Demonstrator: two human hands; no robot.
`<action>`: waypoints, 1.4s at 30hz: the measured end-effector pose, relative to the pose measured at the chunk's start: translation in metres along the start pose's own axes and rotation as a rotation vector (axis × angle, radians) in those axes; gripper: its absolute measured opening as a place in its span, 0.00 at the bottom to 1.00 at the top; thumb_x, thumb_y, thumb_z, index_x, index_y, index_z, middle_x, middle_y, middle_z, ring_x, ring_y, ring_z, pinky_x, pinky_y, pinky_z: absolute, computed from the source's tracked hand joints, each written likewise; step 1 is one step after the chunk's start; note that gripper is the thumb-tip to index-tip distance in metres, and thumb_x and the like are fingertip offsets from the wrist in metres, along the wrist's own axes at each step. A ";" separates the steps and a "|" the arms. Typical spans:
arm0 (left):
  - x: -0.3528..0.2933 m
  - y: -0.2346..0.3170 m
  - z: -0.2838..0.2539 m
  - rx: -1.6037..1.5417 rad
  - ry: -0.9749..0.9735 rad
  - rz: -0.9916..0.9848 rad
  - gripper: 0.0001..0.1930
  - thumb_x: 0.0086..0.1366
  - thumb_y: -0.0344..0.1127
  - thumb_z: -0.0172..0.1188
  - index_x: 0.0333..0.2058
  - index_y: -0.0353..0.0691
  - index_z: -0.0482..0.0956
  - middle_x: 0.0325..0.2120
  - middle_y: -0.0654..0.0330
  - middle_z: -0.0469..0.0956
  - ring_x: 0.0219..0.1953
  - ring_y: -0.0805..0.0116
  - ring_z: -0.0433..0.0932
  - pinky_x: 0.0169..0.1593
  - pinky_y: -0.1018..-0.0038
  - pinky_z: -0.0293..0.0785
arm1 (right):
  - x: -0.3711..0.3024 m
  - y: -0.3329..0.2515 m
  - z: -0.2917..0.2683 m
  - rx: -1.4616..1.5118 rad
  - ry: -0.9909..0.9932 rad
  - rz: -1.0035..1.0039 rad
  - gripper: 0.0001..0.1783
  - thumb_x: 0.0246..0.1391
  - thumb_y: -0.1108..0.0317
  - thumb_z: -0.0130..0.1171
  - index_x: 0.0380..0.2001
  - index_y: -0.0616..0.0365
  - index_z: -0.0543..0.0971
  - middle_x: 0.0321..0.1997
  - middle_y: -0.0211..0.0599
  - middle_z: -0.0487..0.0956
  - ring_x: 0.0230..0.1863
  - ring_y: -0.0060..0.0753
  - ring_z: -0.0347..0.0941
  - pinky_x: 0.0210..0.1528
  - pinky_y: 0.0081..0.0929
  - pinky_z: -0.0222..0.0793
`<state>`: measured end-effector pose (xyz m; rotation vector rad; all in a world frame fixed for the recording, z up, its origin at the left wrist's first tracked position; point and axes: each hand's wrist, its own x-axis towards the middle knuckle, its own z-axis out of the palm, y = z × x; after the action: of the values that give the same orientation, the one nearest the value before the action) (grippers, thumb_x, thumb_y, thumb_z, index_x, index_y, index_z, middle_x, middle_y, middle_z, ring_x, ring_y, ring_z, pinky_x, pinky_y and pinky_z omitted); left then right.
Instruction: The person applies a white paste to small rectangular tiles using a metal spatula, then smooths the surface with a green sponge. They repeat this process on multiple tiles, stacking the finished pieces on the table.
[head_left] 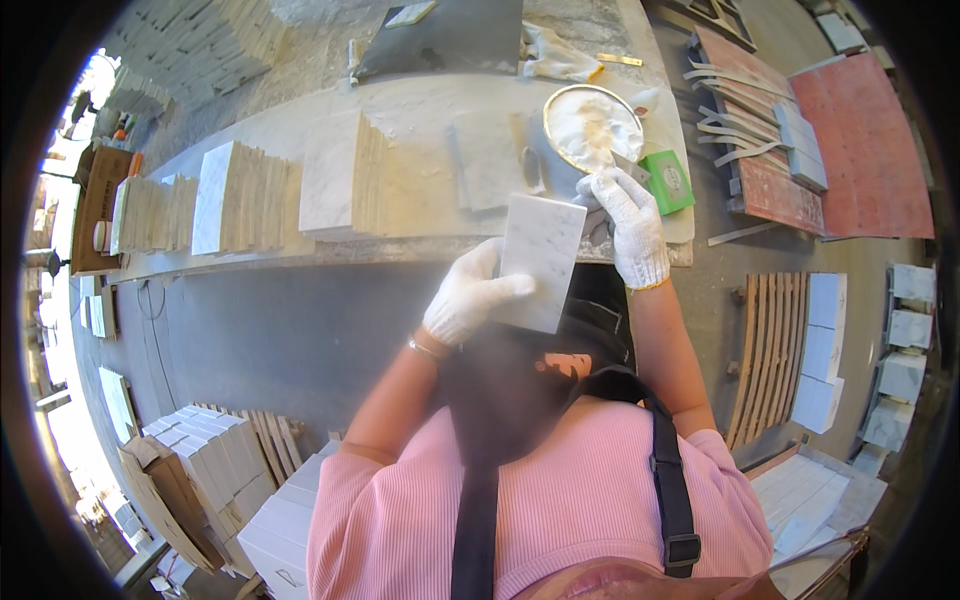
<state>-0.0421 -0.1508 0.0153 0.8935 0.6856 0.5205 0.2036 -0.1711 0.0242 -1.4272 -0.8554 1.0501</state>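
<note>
My left hand (pixel 475 292), in a white knit glove, grips a white marble tile (pixel 543 262) with grey veining by its left edge, thumb across its face. My gloved right hand (pixel 632 225) is closed at the near rim of a round bowl (pixel 548 128) and pinches a small flat-bladed scraper (pixel 630 168); its handle is hidden by the fingers. White paste or powder (pixel 592 122) fills the bowl, and the blade is at its near edge. Beside the right hand lies a green box (pixel 667 182).
Rows of upright marble tiles (pixel 335 175) line the dusty workbench (pixel 420 225) on the left. A dark board (pixel 440 40) and a spare glove (pixel 560 55) lie farther back. Wooden pallets (pixel 768 360) with tile stacks stand on the floor at right; more stacked tiles (pixel 215 450) are lower left.
</note>
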 end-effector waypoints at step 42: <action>0.010 -0.010 0.008 -0.078 0.059 0.023 0.28 0.60 0.22 0.69 0.60 0.32 0.76 0.52 0.58 0.82 0.52 0.70 0.79 0.58 0.70 0.76 | -0.064 -0.024 -0.004 -0.058 -0.120 0.133 0.20 0.69 0.63 0.59 0.56 0.65 0.81 0.45 0.35 0.84 0.42 0.23 0.80 0.42 0.23 0.75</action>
<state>-0.0283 -0.1533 0.0071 0.8161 0.7043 0.5917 0.1869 -0.2288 0.0562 -1.4980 -0.8929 1.2306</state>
